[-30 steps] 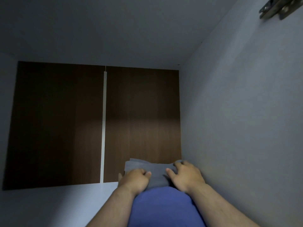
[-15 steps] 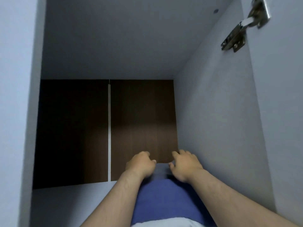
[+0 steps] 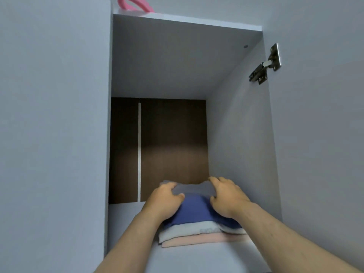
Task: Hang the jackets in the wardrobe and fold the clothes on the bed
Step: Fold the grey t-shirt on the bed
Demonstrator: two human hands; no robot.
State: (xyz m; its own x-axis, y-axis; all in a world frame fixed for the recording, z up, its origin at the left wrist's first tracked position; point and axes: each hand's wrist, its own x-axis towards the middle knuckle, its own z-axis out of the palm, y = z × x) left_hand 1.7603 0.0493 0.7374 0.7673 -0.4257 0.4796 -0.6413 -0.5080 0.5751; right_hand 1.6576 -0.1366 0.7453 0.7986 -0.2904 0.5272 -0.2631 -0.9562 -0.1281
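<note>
Together, left hand [image 3: 165, 201] and right hand [image 3: 226, 198] grip soft folded grey cloth [image 3: 194, 189].

Your 4 folded clothes are stacked on the white wardrobe shelf [image 3: 197, 259], near its right wall: grey folded garment [image 3: 194, 189] on top, then blue folded garment [image 3: 195, 209], white folded garment [image 3: 187, 232] and pink folded garment [image 3: 197, 240]. Your left hand [image 3: 164, 201] grips the top one's left end, your right hand [image 3: 226, 198] its right end. Behind stands the brown wooden back panel [image 3: 173, 144]. The metal door hinge [image 3: 265, 65] sits high on the right, and the pink plastic ring [image 3: 134, 4] lies on the white top board [image 3: 187, 18].

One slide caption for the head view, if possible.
Left hand and right hand hold the grey garment atop a folded stack.
</note>
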